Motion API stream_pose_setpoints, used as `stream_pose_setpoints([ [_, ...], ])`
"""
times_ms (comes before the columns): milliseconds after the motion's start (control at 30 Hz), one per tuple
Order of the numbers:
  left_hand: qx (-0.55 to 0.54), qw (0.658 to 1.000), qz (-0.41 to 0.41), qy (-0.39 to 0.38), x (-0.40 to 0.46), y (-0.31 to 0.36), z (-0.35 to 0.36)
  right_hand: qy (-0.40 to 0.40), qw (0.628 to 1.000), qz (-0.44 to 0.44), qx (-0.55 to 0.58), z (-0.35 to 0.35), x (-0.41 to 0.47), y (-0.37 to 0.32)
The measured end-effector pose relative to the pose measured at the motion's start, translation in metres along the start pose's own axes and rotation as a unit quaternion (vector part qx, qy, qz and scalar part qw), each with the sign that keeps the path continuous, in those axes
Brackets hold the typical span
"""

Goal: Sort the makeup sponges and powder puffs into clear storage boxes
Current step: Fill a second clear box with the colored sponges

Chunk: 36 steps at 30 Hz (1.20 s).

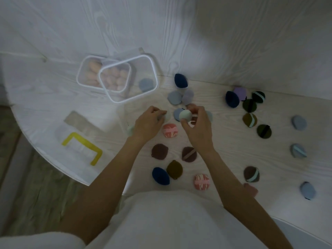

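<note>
At frame centre I see my right hand (195, 123) pinching a pale green puff (186, 115). My left hand (150, 123) curls on another pale puff (166, 116) on the worktop (224, 155). Two clear boxes (129, 78) stand at upper left.

Bare forearms, no sleeves reaching the wrists. No rings or watch showing on left hand (148, 123) or right hand (196, 125). White top (161, 221) below.

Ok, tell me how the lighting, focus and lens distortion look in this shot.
Head view: dim, bluish light with no glare; the wide lens bows the table edges into curves; focus is soft throughout, the clear boxes and their contents look hazy, and the pale puff in the right hand is only loosely defined.
</note>
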<state>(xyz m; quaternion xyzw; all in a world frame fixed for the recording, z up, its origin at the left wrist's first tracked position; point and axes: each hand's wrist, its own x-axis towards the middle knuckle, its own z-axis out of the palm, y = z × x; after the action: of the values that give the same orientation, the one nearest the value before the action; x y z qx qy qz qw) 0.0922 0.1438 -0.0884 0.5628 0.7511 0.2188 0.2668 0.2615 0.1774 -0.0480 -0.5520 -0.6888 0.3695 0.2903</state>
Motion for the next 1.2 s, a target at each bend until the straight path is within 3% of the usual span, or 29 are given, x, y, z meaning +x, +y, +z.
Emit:
stream_pose_setpoints([
  [167,-0.008,1.000,0.010,0.026,-0.009,0.000,0.003,-0.026,0.999,-0.038,-0.005,0.010,0.021,-0.003],
  [333,0.063,0.997,0.026,-0.026,-0.019,-0.008,0.006,-0.089,0.987,-0.125,-0.052,0.024,0.045,-0.009],
  [500,0.057,0.998,0.033,-0.012,-0.022,-0.012,0.010,-0.154,0.964,-0.180,-0.120,0.042,0.061,-0.017],
  [633,0.053,0.998,0.031,0.000,-0.023,-0.012,0.010,-0.200,0.910,-0.263,-0.249,0.058,0.075,-0.032],
  [800,0.054,0.998,0.028,0.016,-0.025,-0.011,0.011,-0.250,0.867,-0.259,-0.344,0.085,0.082,-0.038],
  [1200,0.066,0.994,0.075,0.034,-0.031,-0.007,-0.002,-0.202,0.916,-0.247,-0.242,0.079,0.074,-0.021],
])
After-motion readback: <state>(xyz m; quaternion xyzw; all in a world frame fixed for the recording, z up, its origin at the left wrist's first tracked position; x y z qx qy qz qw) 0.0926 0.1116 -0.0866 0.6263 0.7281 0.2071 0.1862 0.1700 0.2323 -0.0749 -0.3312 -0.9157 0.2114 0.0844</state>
